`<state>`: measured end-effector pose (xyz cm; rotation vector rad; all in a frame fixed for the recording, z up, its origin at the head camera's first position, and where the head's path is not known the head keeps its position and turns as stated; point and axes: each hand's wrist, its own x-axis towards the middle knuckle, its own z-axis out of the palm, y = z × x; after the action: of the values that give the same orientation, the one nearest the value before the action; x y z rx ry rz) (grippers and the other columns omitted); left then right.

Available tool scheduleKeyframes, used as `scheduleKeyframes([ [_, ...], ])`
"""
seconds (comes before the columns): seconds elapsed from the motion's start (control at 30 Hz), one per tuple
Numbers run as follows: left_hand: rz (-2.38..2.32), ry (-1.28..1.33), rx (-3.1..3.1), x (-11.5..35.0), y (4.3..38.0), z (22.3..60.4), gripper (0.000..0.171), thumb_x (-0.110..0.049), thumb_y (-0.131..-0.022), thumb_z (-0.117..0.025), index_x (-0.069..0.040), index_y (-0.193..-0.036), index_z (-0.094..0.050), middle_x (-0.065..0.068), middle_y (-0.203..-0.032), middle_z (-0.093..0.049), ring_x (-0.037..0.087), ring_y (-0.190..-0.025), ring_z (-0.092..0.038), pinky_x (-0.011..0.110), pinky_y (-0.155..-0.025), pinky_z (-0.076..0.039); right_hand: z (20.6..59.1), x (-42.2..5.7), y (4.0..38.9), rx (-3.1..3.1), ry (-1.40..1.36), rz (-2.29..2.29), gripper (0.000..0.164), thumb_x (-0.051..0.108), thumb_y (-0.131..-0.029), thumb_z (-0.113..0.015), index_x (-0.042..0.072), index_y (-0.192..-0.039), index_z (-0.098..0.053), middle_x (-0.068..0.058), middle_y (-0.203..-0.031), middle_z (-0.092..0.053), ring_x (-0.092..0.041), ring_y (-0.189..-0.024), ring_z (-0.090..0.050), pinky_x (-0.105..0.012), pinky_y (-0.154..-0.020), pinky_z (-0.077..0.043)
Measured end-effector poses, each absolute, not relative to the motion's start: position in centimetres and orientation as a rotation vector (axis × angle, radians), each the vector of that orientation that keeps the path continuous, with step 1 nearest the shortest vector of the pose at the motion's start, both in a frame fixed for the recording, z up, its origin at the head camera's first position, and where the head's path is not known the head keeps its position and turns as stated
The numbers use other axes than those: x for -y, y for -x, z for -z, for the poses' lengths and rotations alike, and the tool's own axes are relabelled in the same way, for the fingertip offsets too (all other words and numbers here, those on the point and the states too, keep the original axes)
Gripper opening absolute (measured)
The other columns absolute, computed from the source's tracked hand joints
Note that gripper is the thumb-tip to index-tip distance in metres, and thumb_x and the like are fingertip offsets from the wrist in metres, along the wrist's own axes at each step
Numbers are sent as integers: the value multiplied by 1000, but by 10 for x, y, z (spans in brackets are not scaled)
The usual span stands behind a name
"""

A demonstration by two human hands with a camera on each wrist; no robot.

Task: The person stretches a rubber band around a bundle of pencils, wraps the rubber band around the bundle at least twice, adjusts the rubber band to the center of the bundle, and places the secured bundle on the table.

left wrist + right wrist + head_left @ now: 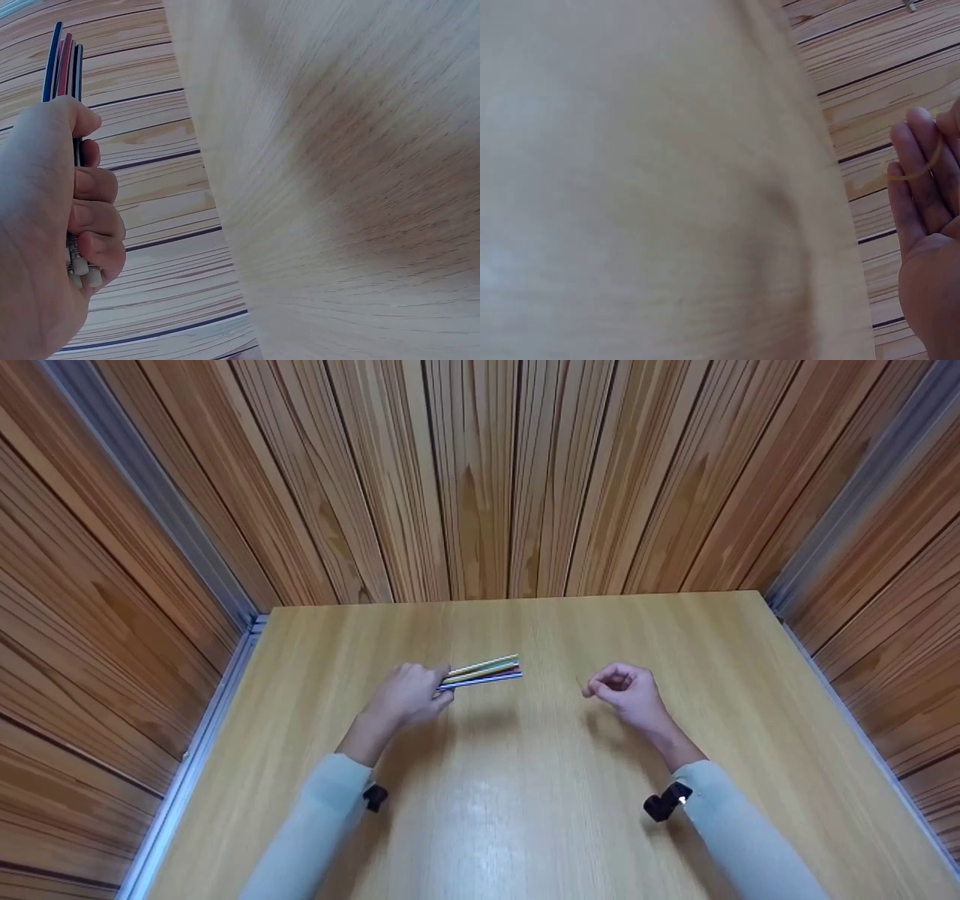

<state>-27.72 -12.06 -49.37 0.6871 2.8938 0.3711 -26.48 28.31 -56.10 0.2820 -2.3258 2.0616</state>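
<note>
My left hand (405, 695) grips a bundle of several striped pencils (487, 680) above the left-middle of the table. Their free ends point right in the head view. In the left wrist view, fingers curl round the pencils (65, 69), and pale eraser ends (81, 266) show below the little finger. To the right, apart from the bundle, my right hand (632, 695) is raised over the table. Its thumb and index finger pinch a thin yellowish rubber band (928, 169), which hangs in a curve across the other fingers in the right wrist view.
A light wooden table (487, 810) lies under both hands, with their shadows on it. Wood-plank walls (480, 480) stand behind and at both sides. Metal rails (196, 750) run along the table's side edges. A small black wrist camera (666, 802) sits at each cuff.
</note>
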Motion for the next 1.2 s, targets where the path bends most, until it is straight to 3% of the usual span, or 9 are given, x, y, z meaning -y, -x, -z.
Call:
scheduleKeyframes([
  [0.13,-380,-676,-2882,121,277,493,30,-35,-114,-63,-9,-129,-66,4,-83,-55,22,-73,-53,33,-65,-40,556,-276,266,2155,-281,-2213,12,-19,-102,-65,-25,-113,-67,6,-88,-84,-7,-82,-82,-24,-81,-68],
  [0.27,-387,-694,-2890,122,277,493,28,-33,-113,-63,-9,-126,-66,4,-82,-55,21,-72,-52,32,-64,-39,552,-272,265,2049,-307,-2296,22,-19,-102,-65,-32,-119,-60,2,-90,-85,-9,-81,-83,-26,-79,-68],
  [0.4,-383,-726,-2904,123,277,492,26,-31,-112,-63,-8,-124,-65,4,-82,-54,20,-71,-51,31,-62,-38,550,-271,263,1950,-440,-2390,15,-13,-106,-64,-20,-116,-73,-1,-99,-87,-12,-87,-85,-28,-83,-69],
  [0.53,-381,-696,-2887,124,277,491,31,-33,-113,-62,-8,-132,-65,4,-82,-54,21,-70,-52,31,-62,-39,548,-270,261,1890,-584,-2473,26,-11,-109,-58,-5,-120,-81,-3,-114,-88,-14,-98,-87,-27,-85,-69],
  [0.77,-386,-677,-2880,124,276,490,32,-35,-113,-63,-9,-133,-64,5,-83,-55,22,-73,-53,32,-64,-40,536,-268,260,1995,-550,-2416,31,-16,-102,-67,9,-113,-82,4,-120,-88,-12,-101,-87,-16,-66,-59],
  [0.9,-382,-677,-2880,125,277,491,31,-35,-113,-63,-10,-132,-64,6,-84,-56,21,-73,-53,32,-65,-40,522,-272,262,1929,-726,-2481,25,-8,-105,-70,15,-105,-81,2,-121,-88,-13,-105,-87,-14,-63,-54],
  [0.97,-389,-670,-2879,125,277,491,31,-35,-113,-63,-10,-132,-64,6,-84,-56,21,-72,-53,32,-64,-40,514,-276,265,1891,-867,-2501,17,3,-107,-73,16,-110,-84,1,-126,-87,-13,-112,-86,-15,-68,-58],
  [1.07,-399,-656,-2871,126,278,491,32,-34,-114,-62,-9,-133,-64,6,-83,-56,21,-71,-52,32,-64,-40,501,-281,268,1847,-1049,-2512,21,9,-110,-71,15,-124,-85,-1,-137,-83,-16,-127,-81,-21,-92,-65],
  [1.2,-399,-672,-2879,127,277,491,31,-34,-113,-62,-9,-131,-64,4,-82,-54,20,-69,-51,32,-63,-39,491,-284,269,1849,-1091,-2513,31,5,-111,-68,13,-138,-80,-2,-150,-76,-18,-143,-73,-34,-119,-57],
])
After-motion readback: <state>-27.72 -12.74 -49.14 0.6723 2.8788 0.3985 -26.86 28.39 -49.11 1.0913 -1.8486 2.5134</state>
